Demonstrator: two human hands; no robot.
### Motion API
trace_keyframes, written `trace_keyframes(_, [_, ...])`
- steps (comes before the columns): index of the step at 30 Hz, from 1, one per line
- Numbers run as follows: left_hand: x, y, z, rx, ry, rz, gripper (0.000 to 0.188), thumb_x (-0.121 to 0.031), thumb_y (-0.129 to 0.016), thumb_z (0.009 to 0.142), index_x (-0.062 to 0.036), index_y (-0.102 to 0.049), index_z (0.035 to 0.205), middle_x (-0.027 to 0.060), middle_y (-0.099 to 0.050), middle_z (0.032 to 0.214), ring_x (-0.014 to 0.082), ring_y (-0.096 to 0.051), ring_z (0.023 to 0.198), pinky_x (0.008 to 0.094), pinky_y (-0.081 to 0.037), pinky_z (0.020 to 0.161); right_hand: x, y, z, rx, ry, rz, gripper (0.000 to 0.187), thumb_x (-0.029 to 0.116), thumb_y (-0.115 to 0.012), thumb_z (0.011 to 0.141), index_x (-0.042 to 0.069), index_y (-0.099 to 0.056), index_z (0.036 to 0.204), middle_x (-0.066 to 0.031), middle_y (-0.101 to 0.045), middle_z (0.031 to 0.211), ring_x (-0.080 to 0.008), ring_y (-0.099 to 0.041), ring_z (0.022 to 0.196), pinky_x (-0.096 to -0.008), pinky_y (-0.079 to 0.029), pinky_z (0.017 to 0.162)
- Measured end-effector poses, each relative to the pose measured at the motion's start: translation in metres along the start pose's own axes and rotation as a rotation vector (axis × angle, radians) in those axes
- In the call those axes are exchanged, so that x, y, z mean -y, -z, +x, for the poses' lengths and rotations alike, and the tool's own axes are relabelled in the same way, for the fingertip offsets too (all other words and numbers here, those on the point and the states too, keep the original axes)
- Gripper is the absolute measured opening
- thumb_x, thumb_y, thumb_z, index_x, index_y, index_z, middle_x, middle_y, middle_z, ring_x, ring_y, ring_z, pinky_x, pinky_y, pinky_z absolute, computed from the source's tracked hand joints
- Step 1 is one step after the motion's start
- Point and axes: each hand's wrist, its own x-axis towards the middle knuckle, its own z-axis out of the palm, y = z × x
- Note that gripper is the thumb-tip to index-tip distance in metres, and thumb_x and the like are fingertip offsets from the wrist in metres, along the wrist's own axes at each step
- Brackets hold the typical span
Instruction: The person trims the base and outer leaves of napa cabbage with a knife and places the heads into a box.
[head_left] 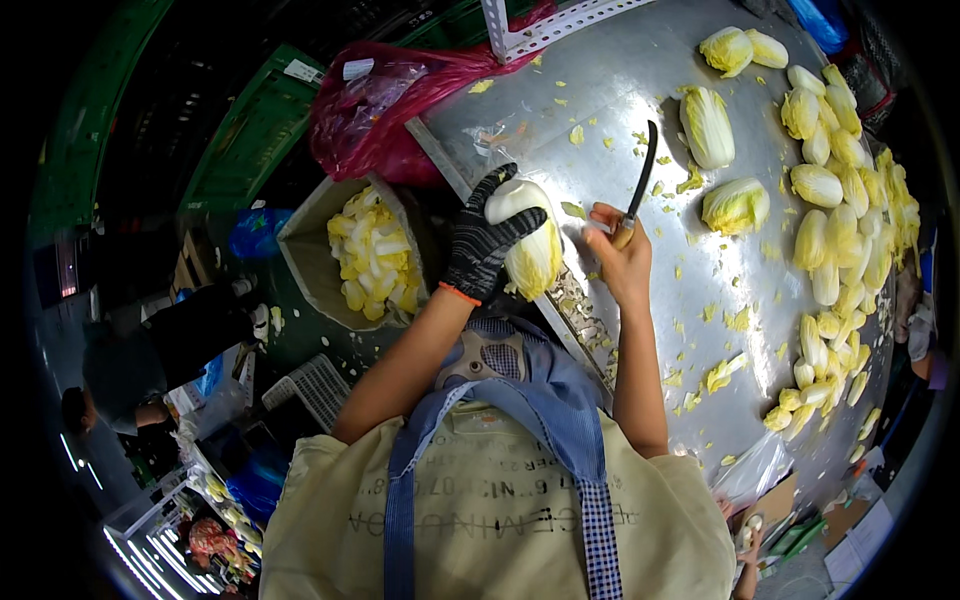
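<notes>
Head view: left hand (478,243) grips cabbage (537,258) at table (610,95) edge; right hand (628,268) grasps knife (644,175). Cabbage likely firm, weighty, slick; outer leaves probably tear, so hold mid-body.

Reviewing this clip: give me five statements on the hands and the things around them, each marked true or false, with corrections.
1. The left hand wears a dark striped glove. True.
2. The right hand is empty. False: it holds a knife with a curved dark blade.
3. The left hand grips a cabbage. True.
4. The knife blade is sunk into the gripped cabbage. False: the blade is clear of it, pointing away from the person.
5. The bin on the left holds whole cabbages only. False: it holds loose pale yellow and white pieces.
</notes>
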Motion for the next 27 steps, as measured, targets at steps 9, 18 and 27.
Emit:
trace_keyframes(9, [0.029, -0.01, 0.001, 0.067, -0.16, -0.114, 0.036, -0.012, -0.045, 0.089, 0.0021, -0.043, 0.122, 0.0162, -0.051, 0.118, 0.0247, -0.051, 0.107, 0.0346, -0.041, 0.092, 0.025, -0.026, -0.015, 0.007, 0.102, 0.083, 0.061, 0.016, -0.085, 0.055, 0.001, -0.044, 0.098, -0.0076, -0.053, 0.091, -0.0153, -0.054, 0.082, -0.0267, -0.045, 0.073])
trace_keyframes(18, [0.02, -0.011, 0.008, -0.173, 0.343, -0.697, 0.029, -0.007, -0.049, 0.087, -0.001, -0.052, 0.115, 0.015, -0.059, 0.103, 0.024, -0.059, 0.091, 0.0333, -0.049, 0.081, -0.015, -0.014, -0.014, -0.117, -0.022, 0.663, 0.05, 0.025, -0.075, 0.064, 0.003, -0.045, 0.096, -0.0091, -0.054, 0.093, -0.018, -0.056, 0.086, -0.0312, -0.048, 0.078])
trace_keyframes(27, [0.069, 0.052, 0.035, -0.083, 0.172, -0.975, 0.027, -0.005, -0.053, 0.084, -0.003, -0.055, 0.111, 0.0088, -0.06, 0.087, 0.0175, -0.058, 0.076, 0.0297, -0.049, 0.069, -0.026, -0.012, -0.004, -0.197, -0.025, 0.603, 0.065, 0.043, -0.069, 0.07, 0.0, -0.044, 0.111, -0.0112, -0.054, 0.104, -0.0221, -0.056, 0.095, -0.0355, -0.049, 0.081])
